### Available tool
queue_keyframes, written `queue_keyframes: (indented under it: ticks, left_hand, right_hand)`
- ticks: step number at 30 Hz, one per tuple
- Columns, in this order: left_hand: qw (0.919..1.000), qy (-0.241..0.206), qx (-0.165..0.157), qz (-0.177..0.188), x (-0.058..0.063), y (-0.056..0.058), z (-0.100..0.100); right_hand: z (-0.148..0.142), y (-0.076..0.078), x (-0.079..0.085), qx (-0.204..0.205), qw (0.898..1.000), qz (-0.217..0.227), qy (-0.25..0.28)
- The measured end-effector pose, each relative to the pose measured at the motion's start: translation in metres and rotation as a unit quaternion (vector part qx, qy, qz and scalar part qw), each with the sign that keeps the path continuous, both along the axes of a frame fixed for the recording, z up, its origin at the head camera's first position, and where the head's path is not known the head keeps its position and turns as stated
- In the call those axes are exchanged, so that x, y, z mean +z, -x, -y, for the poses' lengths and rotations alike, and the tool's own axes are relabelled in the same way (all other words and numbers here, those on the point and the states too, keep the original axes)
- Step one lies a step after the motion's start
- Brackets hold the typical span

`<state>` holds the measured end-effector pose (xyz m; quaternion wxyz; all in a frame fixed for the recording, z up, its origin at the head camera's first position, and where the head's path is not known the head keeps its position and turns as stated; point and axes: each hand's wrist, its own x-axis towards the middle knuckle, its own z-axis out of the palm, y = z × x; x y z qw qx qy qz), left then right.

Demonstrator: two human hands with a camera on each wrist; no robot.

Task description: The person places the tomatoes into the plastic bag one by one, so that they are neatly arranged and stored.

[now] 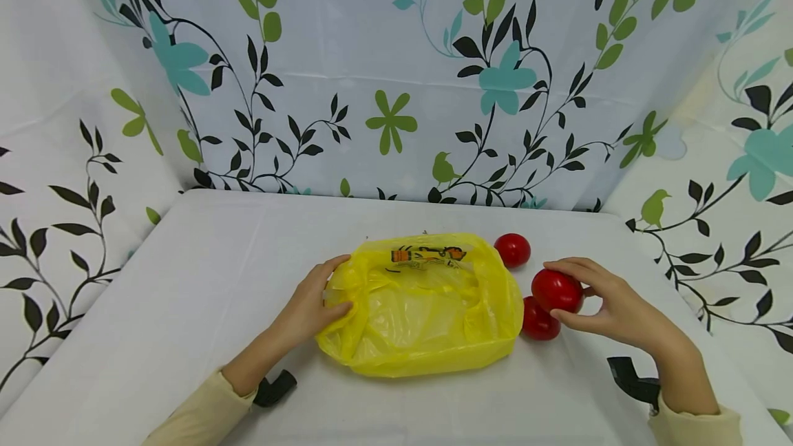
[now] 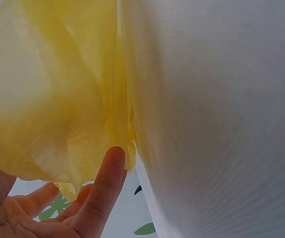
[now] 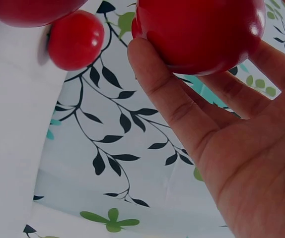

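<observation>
A yellow plastic bag (image 1: 427, 315) with dark and orange print lies on the table, its mouth opened upward. At its left end my left hand (image 1: 316, 298) grips the side, thumb in front and fingers behind; the left wrist view shows the fingers against the thin yellow film (image 2: 58, 99). My right hand (image 1: 604, 301) holds a shiny red tomato (image 1: 556, 290) between thumb and fingers, right of the bag. Partly hidden below it, a second tomato (image 1: 539, 321) sits by the bag's right side. Farther back stands a third tomato (image 1: 512, 250), also near the bag.
The white table (image 1: 186, 308) stretches out around the bag. Behind it hangs a cloth (image 1: 347, 54) printed with leaves and flowers, with similar cloth at both sides. Black straps (image 1: 633, 378) show at the wrists.
</observation>
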<state>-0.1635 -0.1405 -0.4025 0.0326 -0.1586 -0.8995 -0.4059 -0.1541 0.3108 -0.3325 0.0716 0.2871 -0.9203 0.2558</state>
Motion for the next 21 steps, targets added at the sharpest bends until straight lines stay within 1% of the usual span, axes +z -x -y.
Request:
queue_keyframes:
  ticks: [2,6,11,21]
  left_hand:
    - [1.0,0.001,0.0,0.002,0.0,0.0,0.0]
    - [1.0,0.004,0.002,0.004,-0.001,0.0,0.001]
    - [1.0,-0.002,0.001,0.007,-0.001,-0.001,0.001]
    - [1.0,0.003,0.001,0.002,0.002,0.0,0.001]
  right_hand:
    - [0.001,0.0,0.0,-0.002,1.0,0.002,-0.001]
    - [0.005,0.001,-0.001,0.007,1.0,0.003,-0.003]
    - [0.013,0.001,0.002,0.017,1.0,0.007,0.0]
    - [0.026,0.001,0.006,0.033,0.999,0.018,0.011]
